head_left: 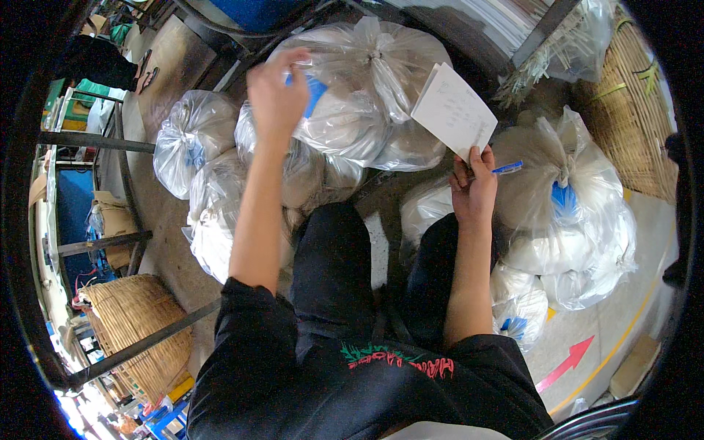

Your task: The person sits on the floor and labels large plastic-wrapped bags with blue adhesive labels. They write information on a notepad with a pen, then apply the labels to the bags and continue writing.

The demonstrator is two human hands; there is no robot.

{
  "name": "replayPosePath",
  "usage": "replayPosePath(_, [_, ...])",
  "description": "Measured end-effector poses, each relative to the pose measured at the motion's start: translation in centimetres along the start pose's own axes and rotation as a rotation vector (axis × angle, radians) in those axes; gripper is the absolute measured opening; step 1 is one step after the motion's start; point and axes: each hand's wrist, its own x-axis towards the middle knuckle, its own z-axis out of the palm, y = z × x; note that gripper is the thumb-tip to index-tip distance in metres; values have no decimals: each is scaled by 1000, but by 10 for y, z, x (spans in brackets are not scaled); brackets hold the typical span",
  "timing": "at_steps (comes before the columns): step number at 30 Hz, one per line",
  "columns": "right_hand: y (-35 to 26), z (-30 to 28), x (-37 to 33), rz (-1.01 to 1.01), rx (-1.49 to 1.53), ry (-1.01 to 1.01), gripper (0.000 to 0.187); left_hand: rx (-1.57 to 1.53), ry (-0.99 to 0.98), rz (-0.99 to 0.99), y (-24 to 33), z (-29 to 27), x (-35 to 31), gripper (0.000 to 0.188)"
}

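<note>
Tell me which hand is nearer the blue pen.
Right. The blue pen juts out just to the right of the right hand, which grips the white notepad. The left hand is well away to the pen's left, by a large clear plastic bag.

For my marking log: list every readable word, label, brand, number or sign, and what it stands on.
White rectangular paper pad in the right grip: dark marks, too small and blurred to read.
Black cloth shirt: red lettering with green shapes; wording not copied here.
Grey floor: a red arrow, no words visible.
Blue piece at the knotted clear plastic bag on the right: nothing readable.
</note>
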Motion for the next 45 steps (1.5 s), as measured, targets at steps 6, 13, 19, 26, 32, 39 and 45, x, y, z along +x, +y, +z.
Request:
replayPosePath(6, [0, -1, -3, -7, 39, -51, 11, 112, -148, 208, -91, 16, 11, 40])
replayPosePath(13, [3, 1, -1, -3, 6, -99, 12, 199, -411, 17, -108, 18, 34, 49])
replayPosePath(19, [1, 7, -4, -106, 52, -140, 15, 312, -424, -178, -70, 4, -20, 58])
replayPosePath(26, [29, 38, -54, -168, -216, -390, 33, 287, -344, -387, -20, -8, -112, 54])
replayPosePath(32, [78, 52, 6, -129, -544, -258, 29, 46, -137, -270, -27, -12, -104, 30])
replayPosePath(39, [73, 38, 57, -53, -584, -269, 19, 27, -290, 435, -32, -32, -176, 60])
replayPosePath(45, [40, 56, 101, 84, -698, -283, 18, 149, -423, 385, -47, -10, -122, 71])
